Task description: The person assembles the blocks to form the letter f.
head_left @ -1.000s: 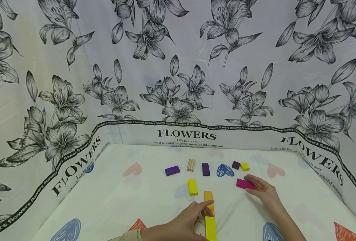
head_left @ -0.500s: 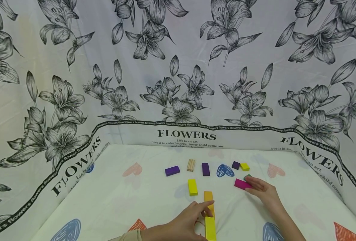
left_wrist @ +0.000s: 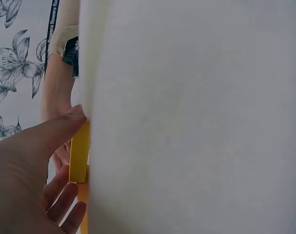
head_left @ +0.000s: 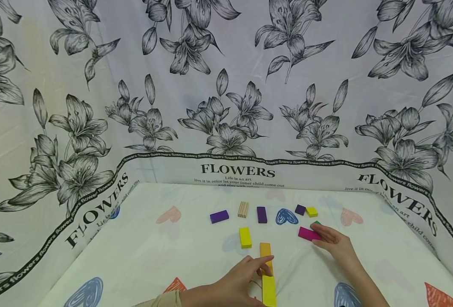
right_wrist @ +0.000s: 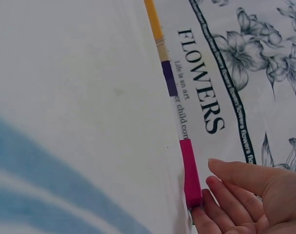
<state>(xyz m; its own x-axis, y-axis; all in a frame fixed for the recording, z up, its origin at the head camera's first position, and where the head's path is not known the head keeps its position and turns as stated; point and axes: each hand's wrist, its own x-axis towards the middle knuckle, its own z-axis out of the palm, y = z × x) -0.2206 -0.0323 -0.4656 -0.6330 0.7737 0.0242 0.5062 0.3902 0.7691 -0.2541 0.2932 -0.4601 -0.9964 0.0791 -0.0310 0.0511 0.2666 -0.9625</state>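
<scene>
Right hand (head_left: 333, 242) is hiding nearly all of a green block (head_left: 316, 223) here, and left hand (head_left: 242, 279) is covering part of an orange block (head_left: 265, 249)!

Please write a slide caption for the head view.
Left hand pinching the nearest yellow block, in line with an orange block; right hand at one end of a magenta block.

white heart-print cloth (head_left: 195, 249) is spread | laid on it: two purple blocks (head_left: 219, 216) (head_left: 262, 215), purple cube (head_left: 300, 209), striped wooden block (head_left: 243, 209), orange block (head_left: 265, 249), three yellow blocks (head_left: 245, 237) (head_left: 269, 292) (head_left: 312, 212), pink block (head_left: 307, 233), half-hidden green piece (head_left: 315, 223)
</scene>
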